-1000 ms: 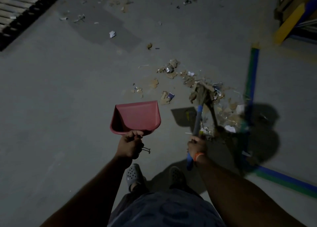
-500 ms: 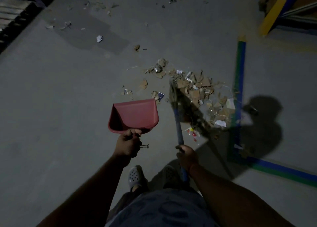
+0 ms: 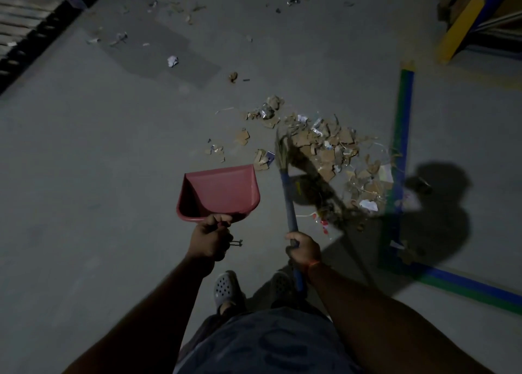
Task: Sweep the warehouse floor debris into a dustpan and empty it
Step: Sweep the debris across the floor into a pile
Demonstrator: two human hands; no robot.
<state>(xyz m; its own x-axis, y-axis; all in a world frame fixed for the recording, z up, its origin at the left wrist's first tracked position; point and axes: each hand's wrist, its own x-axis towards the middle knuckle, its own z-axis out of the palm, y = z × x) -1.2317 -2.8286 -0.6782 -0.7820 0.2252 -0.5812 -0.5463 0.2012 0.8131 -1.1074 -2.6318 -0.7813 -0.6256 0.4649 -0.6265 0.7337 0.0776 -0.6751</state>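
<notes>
The left hand (image 3: 210, 239) is curled round the handle of the red dustpan (image 3: 220, 194), which it holds with the open mouth facing away from the person, toward the litter; the pan's inside looks bare, and whether it touches the grey floor (image 3: 84, 153) cannot be told. The right hand (image 3: 303, 250) grips the blue handle of the broom (image 3: 288, 195), fingers wrapped fully round it, an orange band at the wrist. The straw head of the broom sits at the left edge of the debris (image 3: 330, 150), a heap of torn cardboard, paper scraps and bits of clear film lying just right of the dustpan and reaching to the blue and green tape (image 3: 402, 125) on the floor. Smaller scraps lie apart near the pan's front lip, among them a small blue card; any print on it is too blurred to read. A crumpled white paper (image 3: 173, 61) lies well apart, farther off. A pallet (image 3: 25, 26) fills the upper left corner, a yellow and blue rack post (image 3: 463, 24) the upper right. Grey clogs (image 3: 226, 287) show below the hands. No writing is legible anywhere.
</notes>
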